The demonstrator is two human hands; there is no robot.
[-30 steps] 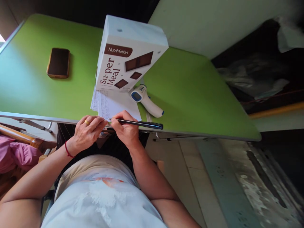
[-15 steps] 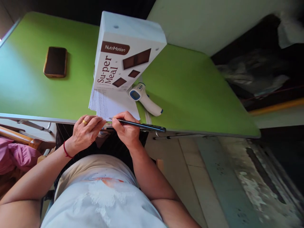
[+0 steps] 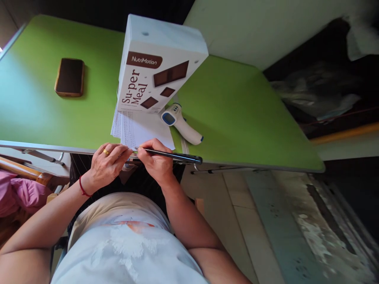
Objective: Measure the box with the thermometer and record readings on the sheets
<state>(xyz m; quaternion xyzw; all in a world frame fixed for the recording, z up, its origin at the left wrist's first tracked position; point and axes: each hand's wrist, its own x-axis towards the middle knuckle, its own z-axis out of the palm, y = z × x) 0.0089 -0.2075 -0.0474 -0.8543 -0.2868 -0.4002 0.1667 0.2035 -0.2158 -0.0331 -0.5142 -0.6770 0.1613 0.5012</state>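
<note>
In my right hand (image 3: 155,159) a black pen (image 3: 177,155) is pinched, its tip pointing left toward my left hand and its back end sticking out to the right. Bent and close together, the fingers of my left hand (image 3: 109,159) rest at the table's front edge, by the lower edge of a written sheet of paper (image 3: 148,128). Whatever lies under those fingertips is hidden. A ring and a red cord bracelet are on the left hand and wrist. Behind the paper a white Su-per Meal box (image 3: 162,67) stands upright, partly covering the sheets.
A white and blue infrared thermometer (image 3: 186,128) lies right of the paper. Farther left on the green table (image 3: 237,114) is a phone (image 3: 70,77) with a brown edge. Pink cloth (image 3: 28,193) hangs over a wooden chair at the lower left.
My right hand and the pen have shifted slightly left; the pen's back end has moved left and a little up. My left hand, the box and the thermometer look almost unchanged.
</note>
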